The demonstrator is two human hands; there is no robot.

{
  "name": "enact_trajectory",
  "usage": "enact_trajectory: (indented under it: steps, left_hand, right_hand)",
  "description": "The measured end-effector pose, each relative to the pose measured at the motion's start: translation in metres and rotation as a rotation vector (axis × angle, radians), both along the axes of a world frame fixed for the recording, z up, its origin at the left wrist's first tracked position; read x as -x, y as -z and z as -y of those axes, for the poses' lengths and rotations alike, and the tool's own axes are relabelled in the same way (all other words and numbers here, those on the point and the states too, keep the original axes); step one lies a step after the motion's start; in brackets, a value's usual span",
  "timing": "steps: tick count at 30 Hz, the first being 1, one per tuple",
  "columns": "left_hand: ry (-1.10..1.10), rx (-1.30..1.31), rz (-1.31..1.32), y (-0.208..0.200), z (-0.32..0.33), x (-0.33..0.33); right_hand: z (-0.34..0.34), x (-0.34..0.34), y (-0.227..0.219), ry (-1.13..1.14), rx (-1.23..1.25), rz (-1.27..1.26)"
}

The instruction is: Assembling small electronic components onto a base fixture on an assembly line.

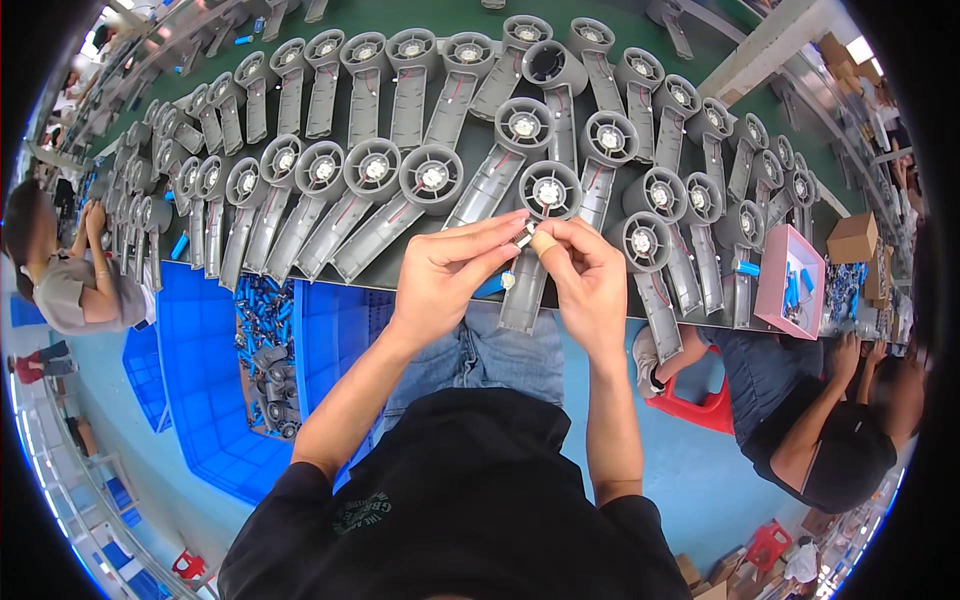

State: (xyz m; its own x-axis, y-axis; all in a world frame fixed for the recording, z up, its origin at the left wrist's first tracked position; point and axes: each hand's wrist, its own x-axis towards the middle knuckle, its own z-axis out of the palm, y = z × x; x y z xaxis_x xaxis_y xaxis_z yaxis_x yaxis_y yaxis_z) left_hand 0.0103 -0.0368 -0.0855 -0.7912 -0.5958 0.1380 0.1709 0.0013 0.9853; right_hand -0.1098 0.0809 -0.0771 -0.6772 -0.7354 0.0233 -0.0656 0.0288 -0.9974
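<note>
Both my hands meet at the table's near edge, fingertips pinching one small dark and silvery part [523, 236]. My left hand [440, 275] is closed on its left side. From the right, my right hand [590, 285] is closed on the same part, a yellowish cover on its thumb. Just beneath them lies a grey handheld fan housing [550, 190], its round ringed head pointing away and its open half-handle [521, 300] toward me. A blue battery cell [491, 286] with a pale end piece shows under my left fingers, partly hidden.
Rows of similar grey fan housings [372, 170] with red wires cover the dark green table. At right stands a pink box [768, 290] holding blue cells. Blue crates [205, 400] stand at lower left. Co-workers sit to the left [75, 285] and right [820, 430].
</note>
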Motion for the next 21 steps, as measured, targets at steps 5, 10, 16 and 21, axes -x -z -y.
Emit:
enact_trajectory:
  steps: [5, 10, 16, 21]
  left_hand:
    - [-0.027, -0.043, -0.005, 0.002, -0.003, 0.000]
    - [-0.045, -0.068, -0.029, 0.003, -0.005, 0.001]
    - [-0.046, -0.031, 0.051, -0.004, -0.001, -0.001]
    - [-0.044, 0.153, 0.077, -0.005, -0.001, -0.001]
  right_hand:
    - [0.002, -0.002, 0.002, -0.010, 0.037, 0.155]
    - [0.002, -0.002, -0.002, -0.002, 0.064, 0.212]
    - [0.008, -0.006, 0.001, 0.142, 0.129, -0.410]
    - [0.012, -0.001, 0.014, 0.146, 0.182, -0.657]
